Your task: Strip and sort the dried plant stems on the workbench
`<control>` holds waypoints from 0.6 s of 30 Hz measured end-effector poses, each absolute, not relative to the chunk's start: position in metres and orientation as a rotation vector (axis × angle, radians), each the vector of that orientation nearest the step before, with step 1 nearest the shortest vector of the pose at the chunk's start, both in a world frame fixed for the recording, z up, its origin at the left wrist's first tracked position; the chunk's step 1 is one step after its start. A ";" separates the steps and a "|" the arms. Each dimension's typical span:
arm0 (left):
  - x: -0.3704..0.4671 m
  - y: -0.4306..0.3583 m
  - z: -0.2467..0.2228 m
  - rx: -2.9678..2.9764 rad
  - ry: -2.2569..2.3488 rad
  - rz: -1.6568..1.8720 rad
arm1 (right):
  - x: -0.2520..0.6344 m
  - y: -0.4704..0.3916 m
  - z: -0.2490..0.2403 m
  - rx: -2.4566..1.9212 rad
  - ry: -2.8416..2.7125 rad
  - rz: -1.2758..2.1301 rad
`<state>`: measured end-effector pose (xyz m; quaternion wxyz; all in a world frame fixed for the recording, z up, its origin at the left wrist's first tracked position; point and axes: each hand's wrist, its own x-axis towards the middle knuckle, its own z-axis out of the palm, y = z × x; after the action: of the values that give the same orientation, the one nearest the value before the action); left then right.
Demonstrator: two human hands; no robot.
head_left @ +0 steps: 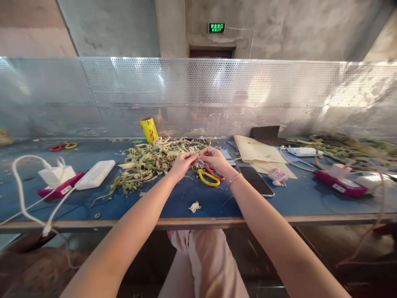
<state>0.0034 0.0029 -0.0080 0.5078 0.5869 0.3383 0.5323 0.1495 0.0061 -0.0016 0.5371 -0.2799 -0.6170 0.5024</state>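
1. Left hand (182, 162) and right hand (214, 159): brought close together above the blue table (173, 203), fingertips of both pinched on a thin pale strip (197, 156) stretched between them. Risk: a pull too hard could snap or split the strip.
2. Pile of green and cream plant strips (151, 161): lies just behind and left of the hands, loosely tangled. Risk: a snagged end may drag neighbouring strips off the heap.
3. Yellow-handled scissors (208, 177): flat on the table directly under the hands, red-handled scissors (215, 171) touching them. Risk: a lowered wrist could meet the blades; whether they lie open I cannot tell.
4. Phone (256, 181): face up just right of the right forearm. Risk: an elbow sweep may push it toward the table edge.
5. Scrap (194, 206): near the front edge, likely to fall if brushed.
6. White cable (23, 194): trails over the left edge, well apart from the hands.
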 end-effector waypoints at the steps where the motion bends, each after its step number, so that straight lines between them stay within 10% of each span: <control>1: 0.004 0.003 -0.008 1.410 0.830 1.285 | 0.149 0.005 -0.001 -0.673 -1.471 1.204; 18: 0.006 -0.001 -0.008 1.470 0.896 1.289 | 0.149 0.005 -0.007 -0.705 -1.501 1.235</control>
<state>0.0063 -0.0013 -0.0077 0.4754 0.6011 0.3667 0.5275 0.1487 0.0047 -0.0072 0.5115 -0.2932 -0.6237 0.5132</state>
